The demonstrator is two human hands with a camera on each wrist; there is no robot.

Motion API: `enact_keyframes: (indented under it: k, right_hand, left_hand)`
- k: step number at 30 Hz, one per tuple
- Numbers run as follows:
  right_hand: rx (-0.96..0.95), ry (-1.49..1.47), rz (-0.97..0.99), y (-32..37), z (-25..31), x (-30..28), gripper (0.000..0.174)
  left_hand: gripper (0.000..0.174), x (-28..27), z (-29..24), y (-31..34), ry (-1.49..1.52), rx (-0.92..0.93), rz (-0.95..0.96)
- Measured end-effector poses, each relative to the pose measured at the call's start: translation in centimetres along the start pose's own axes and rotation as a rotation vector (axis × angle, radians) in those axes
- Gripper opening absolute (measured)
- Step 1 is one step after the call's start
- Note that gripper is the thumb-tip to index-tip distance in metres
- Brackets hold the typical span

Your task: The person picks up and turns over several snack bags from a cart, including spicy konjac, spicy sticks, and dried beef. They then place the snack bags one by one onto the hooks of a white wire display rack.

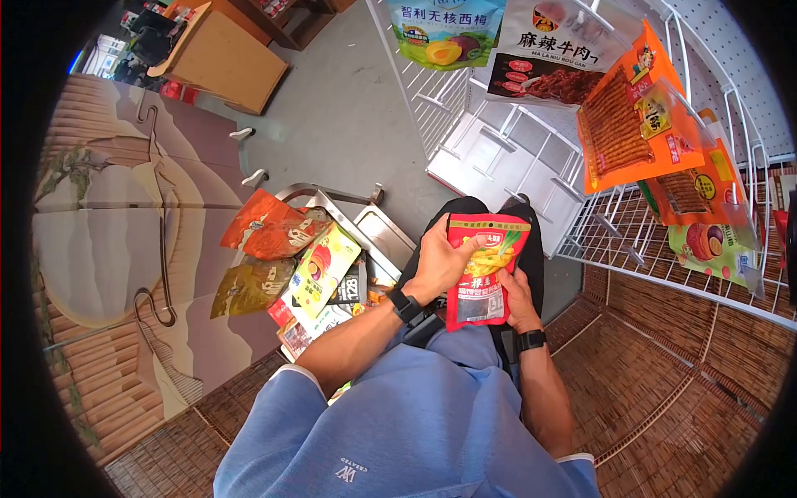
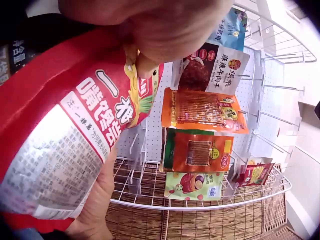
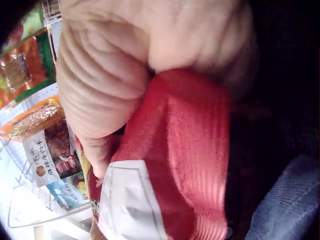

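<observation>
A red snack packet (image 1: 483,270) with yellow print and a silver back label is held upright in front of my lap. My left hand (image 1: 452,249) grips its upper left part, thumb over the front near the top edge. My right hand (image 1: 513,289) holds its lower right edge. In the left wrist view the packet (image 2: 65,130) fills the left side, with my left hand's fingers (image 2: 150,30) on top and the right hand's fingers (image 2: 95,205) under it. The right wrist view is filled by my right hand (image 3: 110,75) pressed against the red packet (image 3: 180,150).
A white wire rack (image 1: 631,232) stands ahead, hung with an orange packet (image 1: 618,124), a beef jerky packet (image 1: 552,50) and a plum packet (image 1: 444,29). Several snack packets (image 1: 290,266) lie in a metal cart (image 1: 383,232) at my left. Woven mats (image 1: 681,382) cover the floor.
</observation>
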State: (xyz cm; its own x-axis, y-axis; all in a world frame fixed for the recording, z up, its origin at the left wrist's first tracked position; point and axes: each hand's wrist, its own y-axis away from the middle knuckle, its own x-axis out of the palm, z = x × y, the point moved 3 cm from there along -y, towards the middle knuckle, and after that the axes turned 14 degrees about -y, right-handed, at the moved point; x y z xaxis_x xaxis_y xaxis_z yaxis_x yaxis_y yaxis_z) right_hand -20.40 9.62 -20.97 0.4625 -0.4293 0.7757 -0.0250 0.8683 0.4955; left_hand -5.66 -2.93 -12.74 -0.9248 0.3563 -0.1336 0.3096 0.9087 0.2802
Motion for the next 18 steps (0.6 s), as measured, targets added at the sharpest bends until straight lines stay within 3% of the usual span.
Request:
enact_keyframes:
  k: [5,10,18]
  right_hand:
    - [0.011,-0.001,-0.001,-0.2,-0.1,-0.3,0.055]
    - [0.062,-0.032,0.123,-0.1,0.0,1.0,0.075]
    - [0.080,-0.008,0.100,0.0,0.2,1.9,0.073]
  left_hand:
    - [0.024,0.1,0.7,-0.7,-0.017,-0.020,-0.018]
    - [0.029,-0.6,2.1,-1.6,-0.009,-0.091,-0.077]
    - [0.025,-1.1,2.0,-1.4,0.036,-0.086,-0.103]
